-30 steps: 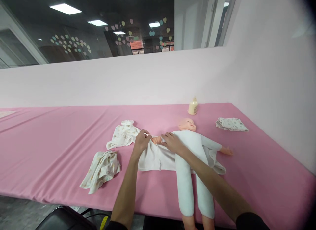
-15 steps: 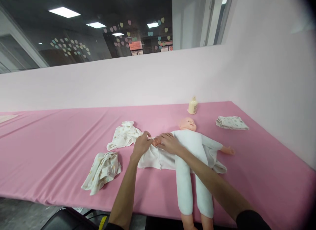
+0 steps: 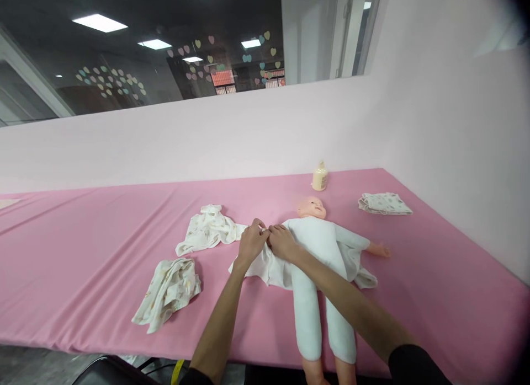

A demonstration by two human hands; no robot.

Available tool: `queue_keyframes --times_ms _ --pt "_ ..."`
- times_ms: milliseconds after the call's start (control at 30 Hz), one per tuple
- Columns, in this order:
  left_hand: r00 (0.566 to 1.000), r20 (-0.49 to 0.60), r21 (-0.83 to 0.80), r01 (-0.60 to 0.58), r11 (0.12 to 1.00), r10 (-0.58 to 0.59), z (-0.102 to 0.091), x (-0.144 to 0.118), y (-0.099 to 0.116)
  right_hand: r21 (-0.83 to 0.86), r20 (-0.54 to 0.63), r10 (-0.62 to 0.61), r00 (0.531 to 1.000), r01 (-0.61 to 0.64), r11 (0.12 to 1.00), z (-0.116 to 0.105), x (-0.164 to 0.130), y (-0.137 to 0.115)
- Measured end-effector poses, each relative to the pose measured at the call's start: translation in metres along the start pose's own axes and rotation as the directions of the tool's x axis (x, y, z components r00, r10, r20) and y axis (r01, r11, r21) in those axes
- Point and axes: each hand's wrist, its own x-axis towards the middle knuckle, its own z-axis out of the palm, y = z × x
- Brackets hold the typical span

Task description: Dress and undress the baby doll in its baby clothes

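Note:
A baby doll [image 3: 317, 236] with a white cloth body lies face up, its legs toward me. Beneath it a white baby garment [image 3: 276, 270] is spread, coming out on both sides. At the doll's arm on the left side, my left hand [image 3: 252, 242] is closed, fingertips pinching the white garment. Touching it, my right hand [image 3: 282, 242] is curled over the same arm and the cloth there. The doll's hand on this side is hidden by my fingers and the cloth. Its other hand [image 3: 379, 249] lies bare on the pink sheet.
Left of my hands lie a crumpled patterned baby top [image 3: 209, 229] and a folded patterned garment [image 3: 169, 291]. A cream pump bottle [image 3: 319, 177] stands behind the doll's head. A folded printed cloth [image 3: 385, 203] is at right. The pink sheet [image 3: 103, 236] meets a white wall [image 3: 186, 145].
My hands have drawn closer together, the left moving right. The doll's hand that showed between them is now hidden. The view has shifted slightly.

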Motion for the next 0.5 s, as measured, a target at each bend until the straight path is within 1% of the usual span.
queue_keyframes --times_ms 100,167,233,300,367,400,467,500 --pt "0.997 0.067 -0.024 -0.026 0.999 0.028 0.006 0.005 -0.008 0.009 -0.016 0.033 0.999 -0.032 0.999 -0.007 -0.007 0.01" --pt "0.995 0.093 -0.056 -0.028 0.998 0.033 0.009 0.009 -0.015 0.022 -0.036 0.057 0.998 -0.056 0.998 -0.015 -0.016 0.018" --pt "0.996 0.092 -0.102 -0.013 0.995 0.022 0.013 0.013 -0.018 0.052 -0.084 0.089 0.992 -0.085 0.995 -0.027 -0.03 0.027" --pt "0.998 0.057 -0.132 0.007 0.991 0.001 0.017 0.02 -0.015 0.119 -0.173 0.151 0.973 -0.132 0.984 -0.039 -0.05 0.039" --pt "1.0 0.004 -0.137 0.005 0.991 -0.005 0.024 0.029 -0.008 0.214 -0.249 0.261 0.933 -0.21 0.954 -0.05 -0.074 0.055" --pt "1.0 -0.014 -0.132 -0.001 0.991 -0.001 0.028 0.034 -0.004 0.255 -0.254 0.322 0.912 -0.258 0.932 -0.053 -0.087 0.065" --pt "1.0 0.001 -0.122 -0.024 0.992 0.024 0.036 0.043 0.006 0.307 -0.241 0.452 0.859 -0.374 0.875 -0.057 -0.114 0.087" --pt "0.999 0.03 -0.113 -0.037 0.993 0.041 0.039 0.046 0.009 0.333 -0.242 0.528 0.814 -0.442 0.833 -0.056 -0.128 0.099"
